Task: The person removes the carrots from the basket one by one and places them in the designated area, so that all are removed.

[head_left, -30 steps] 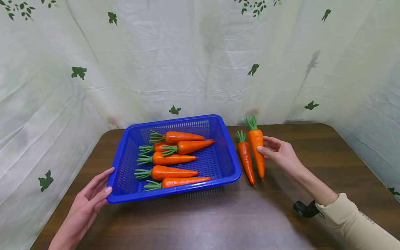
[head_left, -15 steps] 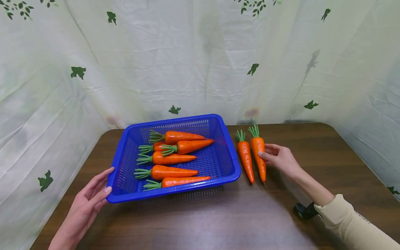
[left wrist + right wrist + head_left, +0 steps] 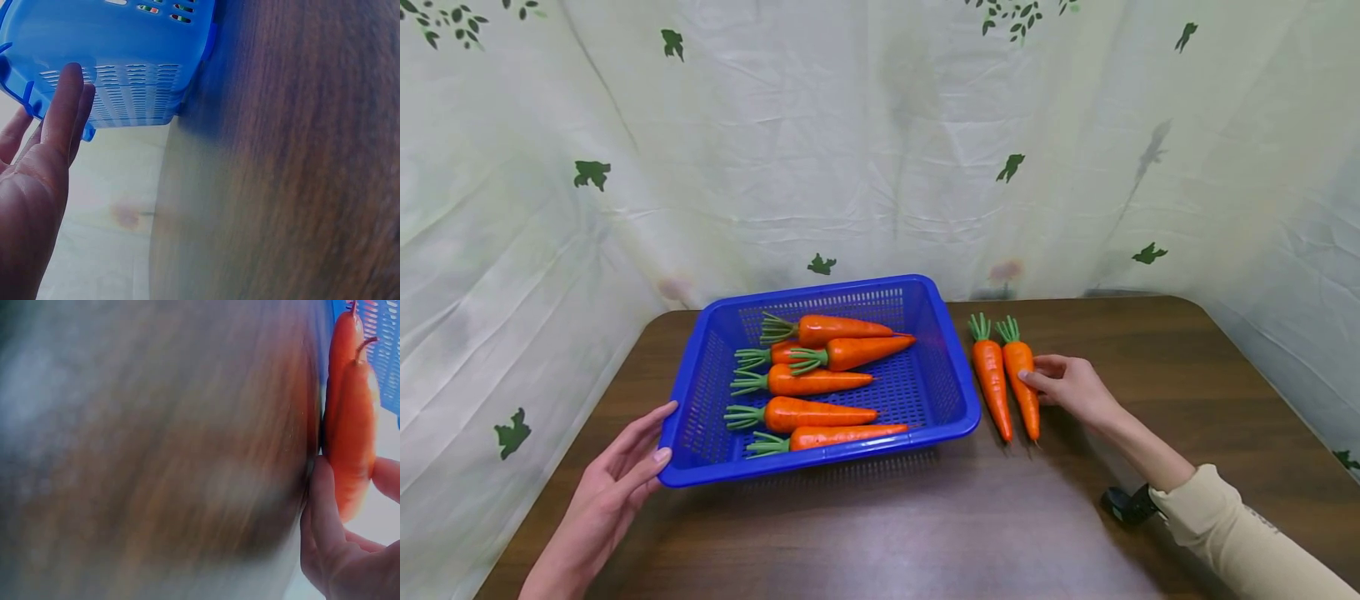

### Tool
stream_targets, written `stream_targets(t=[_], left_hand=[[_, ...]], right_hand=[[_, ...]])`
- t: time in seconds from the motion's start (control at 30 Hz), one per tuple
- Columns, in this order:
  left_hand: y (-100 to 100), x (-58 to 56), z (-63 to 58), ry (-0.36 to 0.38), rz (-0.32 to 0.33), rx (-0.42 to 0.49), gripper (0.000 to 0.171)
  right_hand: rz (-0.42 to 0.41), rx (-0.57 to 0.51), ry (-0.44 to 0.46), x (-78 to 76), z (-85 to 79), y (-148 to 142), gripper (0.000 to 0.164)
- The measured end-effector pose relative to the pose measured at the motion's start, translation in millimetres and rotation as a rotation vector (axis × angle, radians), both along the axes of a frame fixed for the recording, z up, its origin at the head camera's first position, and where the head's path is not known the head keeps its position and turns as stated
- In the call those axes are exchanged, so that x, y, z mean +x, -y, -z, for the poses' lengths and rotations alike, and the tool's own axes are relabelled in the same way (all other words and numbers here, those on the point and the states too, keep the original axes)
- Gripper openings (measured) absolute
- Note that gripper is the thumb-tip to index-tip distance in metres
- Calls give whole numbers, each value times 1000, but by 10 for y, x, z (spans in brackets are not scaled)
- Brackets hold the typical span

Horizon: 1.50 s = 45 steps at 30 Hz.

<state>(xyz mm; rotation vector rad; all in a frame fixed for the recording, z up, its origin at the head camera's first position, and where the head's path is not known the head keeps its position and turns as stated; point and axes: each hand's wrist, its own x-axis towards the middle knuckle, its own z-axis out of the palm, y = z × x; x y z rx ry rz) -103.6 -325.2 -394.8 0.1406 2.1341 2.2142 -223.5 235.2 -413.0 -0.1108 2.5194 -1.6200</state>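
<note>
My left hand (image 3: 604, 496) holds the left corner of a blue plastic basket (image 3: 956, 354), thumb on the rim. In the left wrist view its fingers lie along the basket's outer wall (image 3: 106, 40). Several orange carrots (image 3: 818, 414) with green stems lie inside, their tips to the right. Right of the basket, my right hand (image 3: 1081, 393) pinches a carrot (image 3: 1021, 375) between thumb and fingers, low at the table. Alongside it, on its left, lies another carrot (image 3: 990, 379). The right wrist view shows the held carrot (image 3: 355, 425) with fingers on both sides.
A brown wooden table (image 3: 880, 525) carries everything. Behind it hangs a pale curtain (image 3: 865, 150) with green leaf prints. On the right wrist is a black strapped device (image 3: 1126, 504), below a beige sleeve (image 3: 1213, 508).
My right hand has lowered the carrot toward the front and down to the table, close beside the other carrot. The left hand and the basket have stayed put.
</note>
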Motion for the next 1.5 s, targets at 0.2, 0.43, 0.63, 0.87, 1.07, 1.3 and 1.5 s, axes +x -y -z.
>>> stream_targets(t=[0.2,0.43,0.63,0.87,1.07,1.3,1.5], left_hand=[[-1,-1,-11,-3,-3,-10,51],[1,5,-2,-4,-2,-17,51],[-1,8,2,6,-12,-24,51],[2,10,-2,9,-11,-41,52],[-3,5,4,15,-8,-28,52],[-5,7,8,12,-4,-31,52],[-2,7,1,17,-3,-33,52]], right_hand=[[2,28,15,27,-39,17,60],[-20,29,44,70,-84,17,62],[-51,6,8,146,-157,-66,59],[-46,-70,-84,216,-295,-59,52],[-85,-103,-230,191,-377,46,47],[-162,-148,-400,178,-420,259,43],[-229,-200,-441,208,-452,453,43]])
